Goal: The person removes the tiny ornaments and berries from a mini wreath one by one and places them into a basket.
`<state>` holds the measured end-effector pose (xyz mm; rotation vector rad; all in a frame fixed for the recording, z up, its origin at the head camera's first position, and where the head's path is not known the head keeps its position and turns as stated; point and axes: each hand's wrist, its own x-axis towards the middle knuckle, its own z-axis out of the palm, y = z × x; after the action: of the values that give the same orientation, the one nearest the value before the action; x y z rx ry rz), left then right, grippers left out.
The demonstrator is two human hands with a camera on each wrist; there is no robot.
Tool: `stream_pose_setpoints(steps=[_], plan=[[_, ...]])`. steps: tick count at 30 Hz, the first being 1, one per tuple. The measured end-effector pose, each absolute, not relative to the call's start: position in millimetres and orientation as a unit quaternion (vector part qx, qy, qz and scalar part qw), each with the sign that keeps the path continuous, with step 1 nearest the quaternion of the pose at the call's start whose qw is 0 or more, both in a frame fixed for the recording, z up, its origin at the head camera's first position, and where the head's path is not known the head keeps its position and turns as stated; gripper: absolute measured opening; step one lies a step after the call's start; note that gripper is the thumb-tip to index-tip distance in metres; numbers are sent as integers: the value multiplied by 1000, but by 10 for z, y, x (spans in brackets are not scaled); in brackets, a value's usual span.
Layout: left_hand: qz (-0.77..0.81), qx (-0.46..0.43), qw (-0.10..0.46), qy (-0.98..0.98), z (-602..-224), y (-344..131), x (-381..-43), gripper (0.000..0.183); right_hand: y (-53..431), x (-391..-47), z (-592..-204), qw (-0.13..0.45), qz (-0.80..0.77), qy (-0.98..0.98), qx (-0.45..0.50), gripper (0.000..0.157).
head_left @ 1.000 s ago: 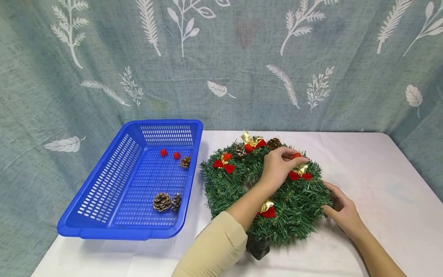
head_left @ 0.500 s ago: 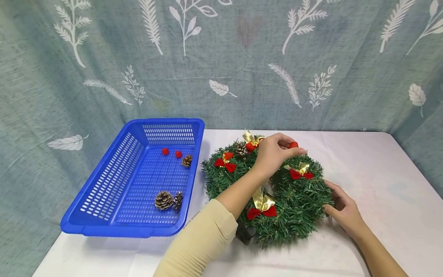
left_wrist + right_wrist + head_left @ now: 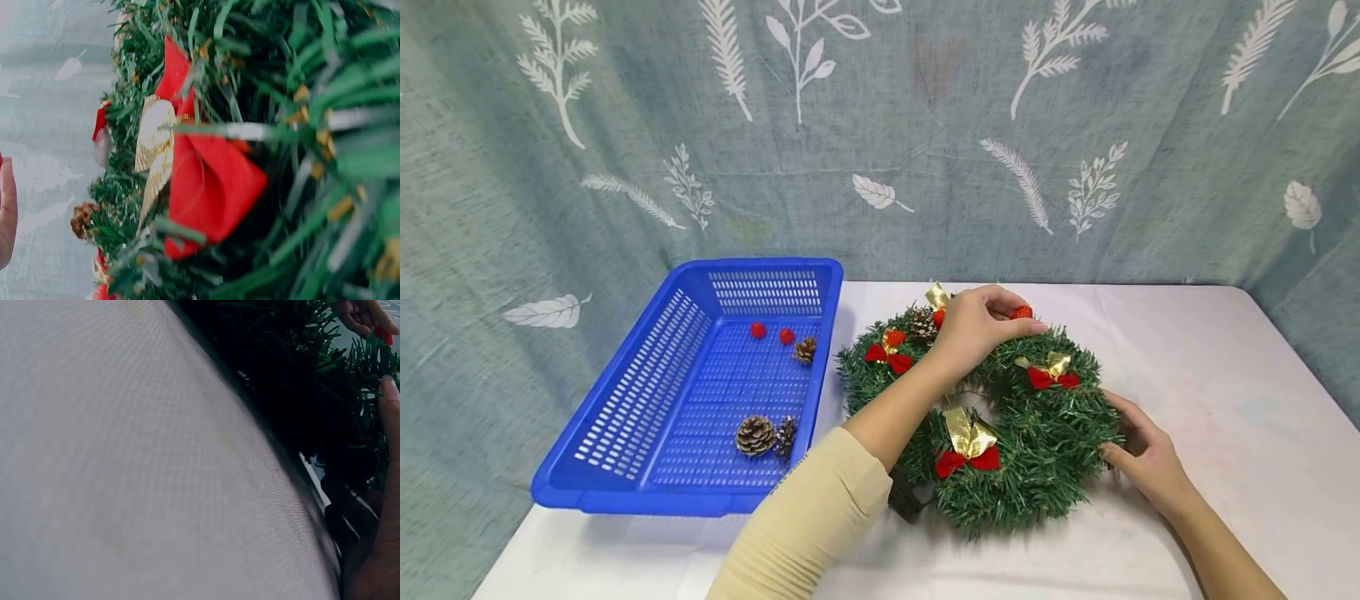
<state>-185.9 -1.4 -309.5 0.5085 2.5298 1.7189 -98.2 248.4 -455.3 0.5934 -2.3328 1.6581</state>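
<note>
My left hand [image 3: 976,327] reaches over the far side of a green Christmas wreath [image 3: 1048,450] and pinches a small, ridged red berry [image 3: 1022,312] between thumb and fingers. The same berry [image 3: 385,336] peeks out at the top right of the right wrist view. At the wreath's right edge, my right hand [image 3: 1150,458] grips the branches, thumb in front and the other fingers partly hidden. Red and gold bows [image 3: 970,446] decorate the wreath; one bow [image 3: 203,184] fills the middle of the left wrist view. A pinecone [image 3: 922,323] sits among the branches left of my left hand.
A blue perforated basket [image 3: 625,500] stands to the left, holding red berries [image 3: 757,331] and several pinecones [image 3: 755,435]. Something black [image 3: 910,498] lies partly under my left forearm. A leaf-patterned curtain [image 3: 880,125] hangs behind the white-covered table [image 3: 1210,375].
My left hand with the berry has lifted away from the right-hand bow and moved left along the wreath's far side, uncovering the front bow. My right hand keeps its grip.
</note>
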Motion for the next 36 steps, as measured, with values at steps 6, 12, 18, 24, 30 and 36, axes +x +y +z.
stream_pose_setpoints(steps=[6, 12, 18, 24, 30, 36], plan=[[548, 175, 33, 817, -3075, -122, -1896, 28, 2484, -995, -4552, 116, 565, -792, 203, 68], [532, 186, 38, 825, -3026, -262, -1927, 28, 2466, -1002, -4540, 121, 584, -775, 209, 68], [530, 186, 36, 827, -3017, -427, -1950, 29, 2471, -1004, -4555, 119, 586, -772, 216, 67], [527, 177, 9, 831, -2939, -601, -2024, 26, 2476, -1009, -4568, 125, 575, -780, 213, 66], [524, 167, 11, 835, -2878, -764, -2083, 27, 2468, -1007, -4563, 132, 567, -784, 214, 66], [529, 177, 34, 829, -2834, -928, -2128, 29, 2468, -994, -4554, 129, 562, -790, 210, 68]])
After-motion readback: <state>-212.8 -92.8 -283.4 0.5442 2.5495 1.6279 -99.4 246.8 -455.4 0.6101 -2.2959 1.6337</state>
